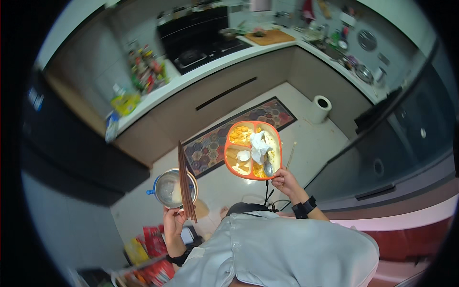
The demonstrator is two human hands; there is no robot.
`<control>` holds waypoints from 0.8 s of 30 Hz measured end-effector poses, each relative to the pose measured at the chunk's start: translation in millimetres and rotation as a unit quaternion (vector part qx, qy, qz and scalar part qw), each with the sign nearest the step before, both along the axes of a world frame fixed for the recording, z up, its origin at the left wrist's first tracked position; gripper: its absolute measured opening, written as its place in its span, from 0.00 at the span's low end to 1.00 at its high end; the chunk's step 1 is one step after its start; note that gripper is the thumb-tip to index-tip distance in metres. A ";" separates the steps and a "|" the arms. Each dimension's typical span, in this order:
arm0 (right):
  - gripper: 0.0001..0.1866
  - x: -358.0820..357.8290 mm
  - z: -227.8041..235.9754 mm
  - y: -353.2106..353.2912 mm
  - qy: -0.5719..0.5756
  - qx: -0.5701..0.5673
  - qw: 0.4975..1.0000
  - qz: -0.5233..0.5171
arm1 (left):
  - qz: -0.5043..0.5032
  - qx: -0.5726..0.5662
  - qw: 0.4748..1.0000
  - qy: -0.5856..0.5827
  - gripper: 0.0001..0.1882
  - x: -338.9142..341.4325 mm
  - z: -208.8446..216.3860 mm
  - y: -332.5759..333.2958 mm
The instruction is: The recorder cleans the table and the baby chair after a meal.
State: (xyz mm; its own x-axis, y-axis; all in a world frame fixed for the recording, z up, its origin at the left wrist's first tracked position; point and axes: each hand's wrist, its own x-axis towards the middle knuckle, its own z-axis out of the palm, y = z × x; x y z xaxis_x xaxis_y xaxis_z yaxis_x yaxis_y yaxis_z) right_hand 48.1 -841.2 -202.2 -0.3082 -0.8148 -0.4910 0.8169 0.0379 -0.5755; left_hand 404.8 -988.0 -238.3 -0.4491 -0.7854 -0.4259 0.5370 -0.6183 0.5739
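The near right corner of the orange-rimmed divided plate (226,152) is pinched by the fingers of the right hand (286,183): the thumb is laid at the rim, and the fingers beneath cannot be fully seen. From this grip, the plate is extended forward and to the left, its longer side directed roughly away from the body. The spoon (268,167) is placed just beside these fingers, inside the right-hand compartment, where a crumpled tissue (260,146) is also found.

By the left hand (175,219), a steel-lined bowl (166,185) with a blue handle is gripped at its near edge; how the hidden fingers are bent cannot be told. The brown chopsticks (185,182) are laid across the bowl's right side, their long axis directed away from the left hand, so they are situated between bowl and plate. The plate is nearer to the right hand.

Farther out, a patterned mat (205,154) and a paper roll (315,113) are seen on the floor.
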 end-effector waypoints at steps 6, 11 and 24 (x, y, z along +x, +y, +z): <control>0.23 -68.8 -28.5 -34.4 -0.025 -0.051 0.993 -0.105 | -0.133 -0.057 0.989 -0.015 0.28 -106.9 3.4 -124.4; 0.20 -165.6 -17.7 -46.9 0.006 -0.026 0.980 -0.199 | -0.161 -0.053 0.985 0.014 0.29 -233.9 7.7 -180.7; 0.20 -446.0 13.9 -122.9 0.027 -0.028 0.955 -0.293 | -0.255 -0.082 0.963 0.032 0.27 -553.4 19.8 -316.3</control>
